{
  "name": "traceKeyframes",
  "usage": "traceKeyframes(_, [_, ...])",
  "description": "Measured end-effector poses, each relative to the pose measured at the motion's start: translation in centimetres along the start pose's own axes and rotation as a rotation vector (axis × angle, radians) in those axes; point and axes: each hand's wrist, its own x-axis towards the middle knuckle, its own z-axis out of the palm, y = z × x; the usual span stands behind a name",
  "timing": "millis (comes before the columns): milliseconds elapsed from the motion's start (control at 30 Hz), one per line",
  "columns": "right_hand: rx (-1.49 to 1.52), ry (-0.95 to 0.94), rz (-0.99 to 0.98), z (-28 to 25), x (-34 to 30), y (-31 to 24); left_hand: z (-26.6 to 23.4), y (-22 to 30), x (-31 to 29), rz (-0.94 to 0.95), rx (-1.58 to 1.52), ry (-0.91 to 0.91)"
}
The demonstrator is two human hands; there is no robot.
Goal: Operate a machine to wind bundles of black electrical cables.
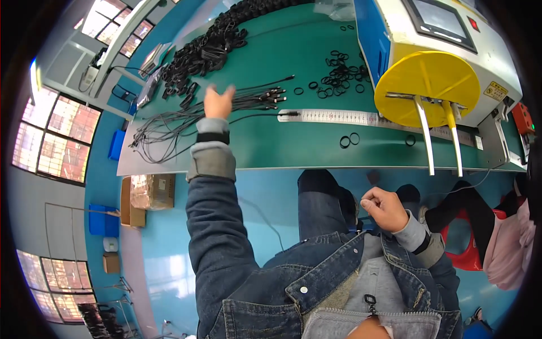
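Note:
My left hand point(218, 103) reaches over the table with its fingers apart, holding nothing that I can see. Beneath and beside it lies a loose bunch of thin black cables point(169, 121), their metal plug ends point(274, 97) gathered to the right. A single cable end rests on the left end of a steel ruler point(339, 117). Just beyond the hand is a heap of bundled black cables point(206, 53). Above my lap, my right hand point(387, 209) is curled closed, with nothing showing in it.
Many small black rings point(341, 73) lie on the green table point(254, 147), a few nearer its front edge. At the right stands a white and blue machine point(372, 34) with a yellow disc point(427, 85) and two projecting prongs. Another person point(508, 248) sits beyond my right side.

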Motion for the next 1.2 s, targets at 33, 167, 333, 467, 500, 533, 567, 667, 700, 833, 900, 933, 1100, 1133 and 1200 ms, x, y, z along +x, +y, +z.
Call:
traceKeyframes(33, [0.008, 0.011, 0.007, -0.1, 0.0, 0.1, 0.7, -1.4, -0.6, 0.080, 0.217, -0.185])
traceKeyframes(167, [0.021, 0.046, 0.038, -0.1, -0.6, 0.6, 3.8, -1.6, -7.5, 0.094, 0.567, -0.482])
traceKeyframes(333, [-0.048, 0.174, -0.103, -1.0, -2.1, -0.9, 0.5, 2.5, -10.8, 0.277, 0.122, -0.513])
traceKeyframes(467, [-0.436, 0.572, -0.506, -2.3, -2.0, -5.0, -3.7, 9.2, -16.1, 0.428, -0.297, -0.652])
traceKeyframes(500, [-0.624, 0.725, -0.685, -2.5, -2.0, -5.7, -4.7, 11.3, -17.3, 0.539, -0.333, -0.661])
traceKeyframes(533, [-0.623, 0.727, -0.685, -2.6, -2.4, -5.6, -5.3, 13.2, -18.6, 0.610, -0.396, -0.660])
traceKeyframes(567, [-0.681, 0.653, -0.689, -2.7, -2.8, -5.6, -5.8, 14.9, -19.4, 0.682, -0.459, -0.654])
traceKeyframes(667, [-0.799, 0.513, -0.684, -3.7, -3.9, -5.1, -6.0, 18.5, -20.1, 0.681, -0.535, -0.685])
traceKeyframes(700, [-0.779, 0.540, -0.685, -4.2, -4.3, -4.9, -6.3, 19.7, -20.2, 0.682, -0.574, -0.706])
traceKeyframes(833, [-0.766, 0.732, -0.690, -6.7, -6.6, -5.2, -7.6, 25.4, -20.6, 0.810, -0.676, -0.638])
traceKeyframes(900, [-0.781, 0.924, -0.813, -8.8, -6.9, -6.0, -7.8, 27.7, -20.3, 0.839, -0.719, -0.582])
traceKeyframes(933, [-0.774, 0.991, -0.806, -9.6, -6.5, -6.1, -7.6, 28.5, -20.2, 0.843, -0.742, -0.499])
traceKeyframes(1100, [-0.696, 1.064, -0.633, -13.8, -1.6, -4.3, -0.5, 30.8, -17.5, 0.613, -0.774, -0.440])
traceKeyframes(1133, [-0.705, 1.080, -0.630, -14.2, -0.7, -3.9, 0.6, 30.7, -17.3, 0.515, -0.841, -0.476])
traceKeyframes(1200, [-0.666, 1.086, -0.588, -14.5, 0.9, -3.2, 1.5, 31.1, -17.2, 0.421, -0.908, -0.524])
